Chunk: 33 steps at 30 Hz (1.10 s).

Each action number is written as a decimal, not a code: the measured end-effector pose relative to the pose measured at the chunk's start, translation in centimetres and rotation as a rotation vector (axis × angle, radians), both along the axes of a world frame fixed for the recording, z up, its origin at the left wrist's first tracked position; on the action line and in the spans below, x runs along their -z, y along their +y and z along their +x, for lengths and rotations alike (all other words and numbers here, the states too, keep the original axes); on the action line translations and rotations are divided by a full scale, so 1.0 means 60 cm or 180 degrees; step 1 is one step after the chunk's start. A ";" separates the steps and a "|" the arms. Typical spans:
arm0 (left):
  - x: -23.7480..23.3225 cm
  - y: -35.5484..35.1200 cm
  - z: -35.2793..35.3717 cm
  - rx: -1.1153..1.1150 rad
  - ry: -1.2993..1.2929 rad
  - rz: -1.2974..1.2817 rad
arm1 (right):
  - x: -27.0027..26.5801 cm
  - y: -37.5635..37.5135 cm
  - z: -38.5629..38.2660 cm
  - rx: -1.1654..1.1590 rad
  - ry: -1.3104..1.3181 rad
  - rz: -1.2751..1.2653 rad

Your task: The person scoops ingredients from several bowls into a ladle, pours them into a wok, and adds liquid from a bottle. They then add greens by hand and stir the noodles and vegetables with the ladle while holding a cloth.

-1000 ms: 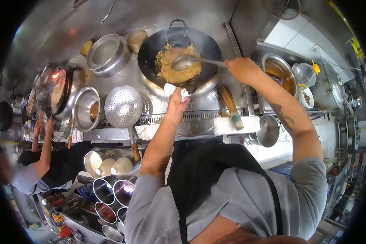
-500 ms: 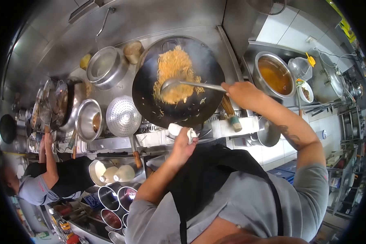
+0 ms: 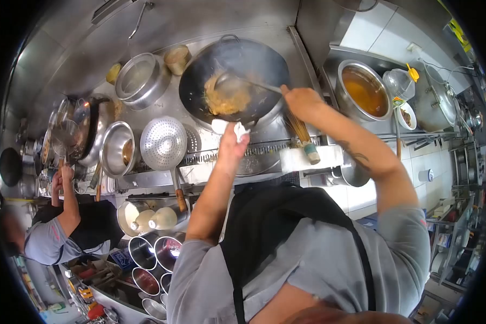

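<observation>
Noodles (image 3: 227,98) lie in a large black wok (image 3: 264,59), with haze above them. My left hand (image 3: 232,146) is closed on a white cloth (image 3: 221,127) at the wok's near edge; the cloth hides the part of the rim beneath it. My right hand (image 3: 302,101) grips the handle end of a metal ladle (image 3: 259,84), whose bowl rests among the noodles. Below my right hand, a bamboo brush (image 3: 309,151) lies near the stove's front edge.
A perforated skimmer (image 3: 163,143) and steel bowls (image 3: 117,148) stand left of the wok. A pot of brown liquid (image 3: 364,93) is at the right. Another person (image 3: 73,216) works at the far left. Several metal containers (image 3: 146,281) sit lower left.
The wok has moved away from me and tilted, its far side lower in view. Both my hands have shifted forward and left, and the noodles have bunched toward the near side.
</observation>
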<state>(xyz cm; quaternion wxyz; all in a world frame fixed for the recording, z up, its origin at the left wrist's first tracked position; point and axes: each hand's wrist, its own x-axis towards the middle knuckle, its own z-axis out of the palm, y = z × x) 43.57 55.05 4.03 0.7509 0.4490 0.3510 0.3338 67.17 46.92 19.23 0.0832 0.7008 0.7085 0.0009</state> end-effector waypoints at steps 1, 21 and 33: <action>-0.024 -0.034 0.012 -0.0574 -0.0631 -0.1731 | 0.008 0.016 0.008 0.0062 -0.0168 0.0249; -0.090 0.017 0.019 -0.0745 -0.0742 -0.2644 | -0.189 -0.073 0.001 -0.0288 0.0318 -0.0134; 0.003 -0.102 -0.040 -0.0381 -0.0518 -0.2275 | -0.107 -0.026 0.043 0.0280 -0.0162 0.0574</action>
